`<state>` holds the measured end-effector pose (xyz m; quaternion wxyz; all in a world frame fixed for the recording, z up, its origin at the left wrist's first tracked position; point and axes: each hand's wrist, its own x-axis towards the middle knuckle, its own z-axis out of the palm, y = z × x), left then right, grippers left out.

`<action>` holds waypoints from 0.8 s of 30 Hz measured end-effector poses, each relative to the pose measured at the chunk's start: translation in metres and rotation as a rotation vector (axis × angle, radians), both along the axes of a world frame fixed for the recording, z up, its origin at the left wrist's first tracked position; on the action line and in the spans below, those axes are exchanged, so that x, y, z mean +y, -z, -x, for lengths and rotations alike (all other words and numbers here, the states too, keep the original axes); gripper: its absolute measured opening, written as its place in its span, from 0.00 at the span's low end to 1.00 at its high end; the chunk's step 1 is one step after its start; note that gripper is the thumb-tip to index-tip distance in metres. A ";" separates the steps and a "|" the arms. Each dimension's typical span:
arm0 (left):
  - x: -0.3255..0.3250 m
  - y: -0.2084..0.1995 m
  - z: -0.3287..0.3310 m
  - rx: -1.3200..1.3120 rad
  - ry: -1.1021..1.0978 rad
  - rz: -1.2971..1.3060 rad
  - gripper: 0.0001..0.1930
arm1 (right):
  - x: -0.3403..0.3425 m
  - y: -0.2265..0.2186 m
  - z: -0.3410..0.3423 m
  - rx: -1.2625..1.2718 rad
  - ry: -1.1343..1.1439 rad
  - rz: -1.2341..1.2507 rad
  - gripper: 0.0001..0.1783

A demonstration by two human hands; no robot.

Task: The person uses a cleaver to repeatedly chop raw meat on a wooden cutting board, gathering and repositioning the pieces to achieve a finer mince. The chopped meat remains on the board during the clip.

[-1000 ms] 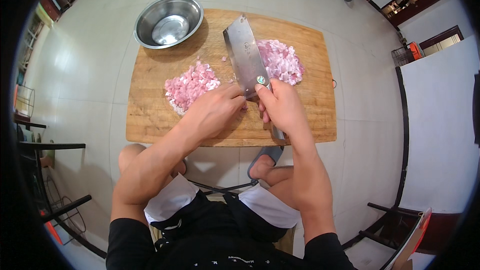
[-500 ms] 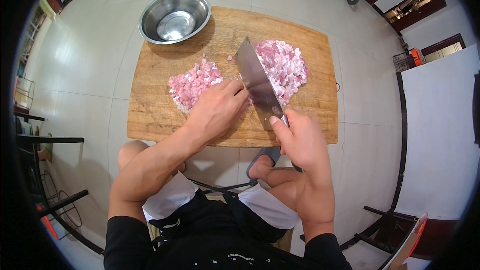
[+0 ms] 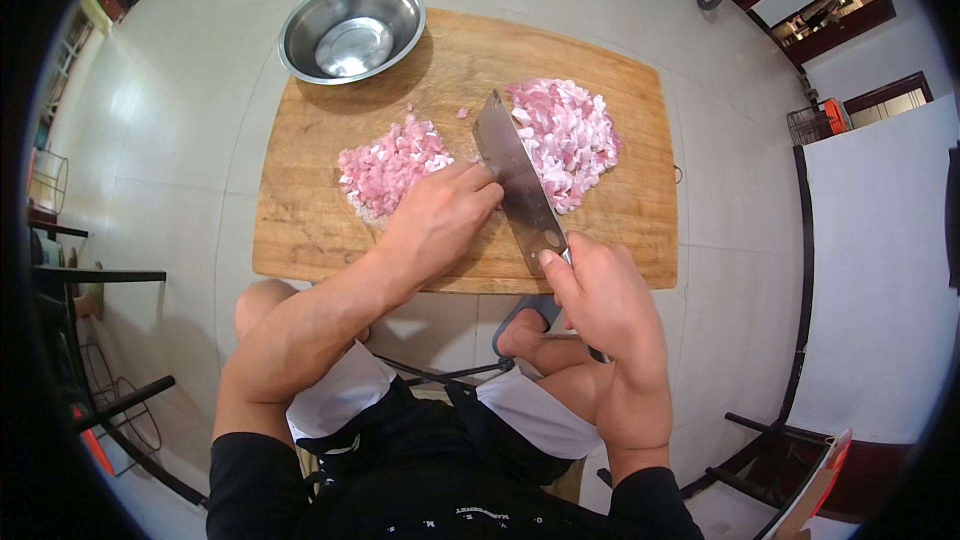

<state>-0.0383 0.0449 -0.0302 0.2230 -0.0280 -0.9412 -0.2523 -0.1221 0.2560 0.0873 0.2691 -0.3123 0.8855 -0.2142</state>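
My right hand is closed round the handle of a cleaver. Its broad metal blade slants up and to the left over the wooden cutting board. Right beside the blade, the curled fingers of my left hand press down on meat that they almost wholly hide. To the left of these fingers lies a pile of small diced pink meat. Beyond the blade, on the right, is a larger heap of pale pink meat pieces, partly covered by the cleaver.
A steel bowl rests at the board's far left corner. My knees and a slippered foot are just below the near edge. Black-framed furniture stands at the left, and a white-topped table at the right.
The cleaver and my right hand have shifted slightly nearer to me. My left hand has moved a little to the right, still beside the blade.
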 end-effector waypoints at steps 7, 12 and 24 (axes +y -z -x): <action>-0.005 0.004 -0.001 -0.009 0.022 -0.021 0.06 | -0.036 0.031 0.009 0.064 0.012 0.122 0.20; -0.003 -0.001 0.000 0.031 0.085 -0.032 0.09 | -0.050 0.043 0.031 -0.049 0.104 0.243 0.20; -0.018 -0.010 -0.019 0.021 0.056 0.110 0.13 | -0.011 0.016 0.016 -0.077 0.081 0.261 0.21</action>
